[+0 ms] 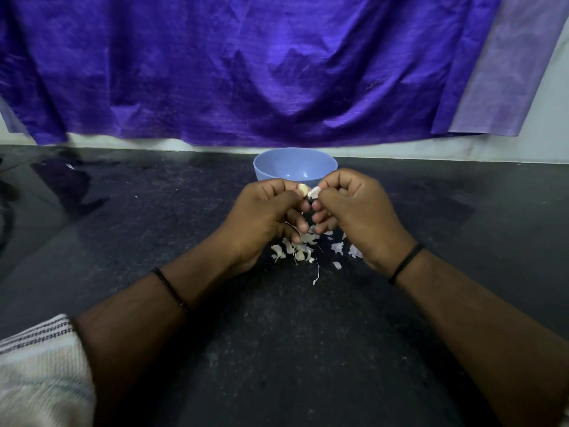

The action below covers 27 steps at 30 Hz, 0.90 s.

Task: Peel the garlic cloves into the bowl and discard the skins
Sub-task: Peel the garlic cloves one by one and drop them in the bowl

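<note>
At frame centre, the left hand (264, 217) pinches a pale garlic clove (303, 189); the right hand (357, 208) pinches its white papery skin (314, 192), before the round light-blue plastic bowl (295, 164).

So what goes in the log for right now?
left hand: holds garlic clove | right hand: pinches skin | bowl: behind

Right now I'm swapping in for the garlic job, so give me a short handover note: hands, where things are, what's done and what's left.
Left hand pinches a garlic clove; right hand pinches the skin coming off it.
Blue bowl sits just behind the hands; what shows of its inside is bare.
Loose skins lie on the dark counter below the hands.
Done: earlier peeling, judging by the skins.
Left: finish this clove, drop it in the bowl, discard the skins.
</note>
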Available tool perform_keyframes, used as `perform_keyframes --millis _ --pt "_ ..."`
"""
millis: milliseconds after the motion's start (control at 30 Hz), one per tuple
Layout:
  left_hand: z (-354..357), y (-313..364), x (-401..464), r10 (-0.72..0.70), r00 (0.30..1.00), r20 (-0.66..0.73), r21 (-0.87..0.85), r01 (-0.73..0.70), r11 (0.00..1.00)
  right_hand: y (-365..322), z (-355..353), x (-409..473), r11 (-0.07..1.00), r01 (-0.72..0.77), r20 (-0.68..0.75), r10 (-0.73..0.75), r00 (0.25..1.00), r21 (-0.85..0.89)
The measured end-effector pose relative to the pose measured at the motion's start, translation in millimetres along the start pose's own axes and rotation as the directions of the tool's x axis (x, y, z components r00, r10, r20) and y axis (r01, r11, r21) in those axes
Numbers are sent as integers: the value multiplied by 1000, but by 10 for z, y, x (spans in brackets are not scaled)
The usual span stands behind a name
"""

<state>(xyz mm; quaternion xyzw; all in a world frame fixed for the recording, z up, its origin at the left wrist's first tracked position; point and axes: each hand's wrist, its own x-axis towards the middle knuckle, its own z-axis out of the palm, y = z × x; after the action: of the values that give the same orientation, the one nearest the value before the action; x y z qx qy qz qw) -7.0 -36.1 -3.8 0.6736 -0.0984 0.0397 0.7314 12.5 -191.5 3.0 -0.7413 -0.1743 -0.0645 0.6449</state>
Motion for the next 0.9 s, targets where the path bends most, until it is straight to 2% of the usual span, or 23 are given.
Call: perform_keyframes --millis 233,367,567,733,900 --pt "-25 6 4 -75 996 48 -74 79 994 13 -27 33 998 -54 -23 55 998 38" --pt "-17 16 -13 -104 991 87 -97 113 989 1 -33 30 996 -59 13 59 998 65" --pt "-33 4 -4 -98 995 -1 -103 97 990 1 -26 27 996 -52 -17 54 998 73" --pt "-11 4 -12 -102 995 14 -164 103 981 -13 -20 2 997 -33 -39 36 999 64" --pt "-25 -37 5 -55 997 -62 -103 48 994 -11 -13 -2 998 -26 -16 26 1000 51"
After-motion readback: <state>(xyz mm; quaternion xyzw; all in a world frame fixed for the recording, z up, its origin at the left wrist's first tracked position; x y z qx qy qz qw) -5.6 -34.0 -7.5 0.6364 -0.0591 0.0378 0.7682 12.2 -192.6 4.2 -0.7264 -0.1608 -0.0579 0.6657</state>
